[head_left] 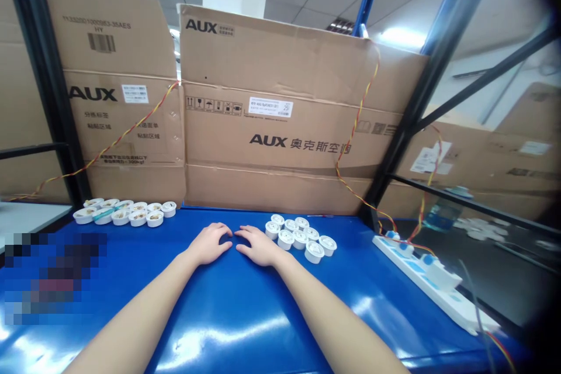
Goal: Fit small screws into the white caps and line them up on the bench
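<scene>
My left hand [212, 243] rests on the blue tabletop [219, 304], fingers apart and slightly curled, with nothing in it. Facing it across a small gap, my right hand [256, 245] lies in much the same pose, also holding nothing. Just right of that hand stands a cluster of small round white tubs [286, 239] with pale tops. Farther off to the left, several similar white tubs [138, 218] stand in rows, showing brownish bits in their tops. A teal stick-like item [104, 214] lies across some of these.
Large cardboard sheets [280, 111] wall off the back, between dark rack posts [403, 105]. A white power strip [429, 280] with plugs runs along the right edge. Twisted red-yellow wire [357, 120] hangs over the cardboard. Beyond the right post sits a bluish clear bottle [447, 210].
</scene>
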{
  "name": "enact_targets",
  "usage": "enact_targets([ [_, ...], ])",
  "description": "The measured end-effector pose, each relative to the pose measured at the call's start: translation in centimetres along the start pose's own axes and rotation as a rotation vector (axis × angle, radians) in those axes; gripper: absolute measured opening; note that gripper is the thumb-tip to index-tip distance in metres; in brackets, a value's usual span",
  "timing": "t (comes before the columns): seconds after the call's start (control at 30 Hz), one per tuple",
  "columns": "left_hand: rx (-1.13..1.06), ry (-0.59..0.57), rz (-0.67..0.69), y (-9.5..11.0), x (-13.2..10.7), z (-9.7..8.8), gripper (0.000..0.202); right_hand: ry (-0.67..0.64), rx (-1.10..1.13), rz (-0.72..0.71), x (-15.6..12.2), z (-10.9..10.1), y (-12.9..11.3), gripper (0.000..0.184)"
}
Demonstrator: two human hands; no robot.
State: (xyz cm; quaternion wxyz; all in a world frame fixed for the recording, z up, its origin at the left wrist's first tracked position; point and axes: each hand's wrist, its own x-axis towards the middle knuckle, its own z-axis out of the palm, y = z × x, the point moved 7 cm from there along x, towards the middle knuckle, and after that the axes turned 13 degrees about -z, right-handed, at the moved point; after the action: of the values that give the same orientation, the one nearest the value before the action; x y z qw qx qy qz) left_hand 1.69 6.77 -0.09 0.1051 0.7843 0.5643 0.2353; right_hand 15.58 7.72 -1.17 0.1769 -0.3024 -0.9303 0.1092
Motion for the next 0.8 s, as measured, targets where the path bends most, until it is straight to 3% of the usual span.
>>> enact_targets([
  [0.5, -0.001, -0.003, 0.006, 0.0, 0.0, 0.0, 0.023, 0.021, -0.013, -0.02, 0.0, -0.5, -0.7, 0.048],
  [0.8, 0.023, -0.014, -0.002, 0.0, 0.1, 0.0, 0.024, 0.243, -0.19, -0.028, -0.1, -4.3, -2.4, 0.039],
])
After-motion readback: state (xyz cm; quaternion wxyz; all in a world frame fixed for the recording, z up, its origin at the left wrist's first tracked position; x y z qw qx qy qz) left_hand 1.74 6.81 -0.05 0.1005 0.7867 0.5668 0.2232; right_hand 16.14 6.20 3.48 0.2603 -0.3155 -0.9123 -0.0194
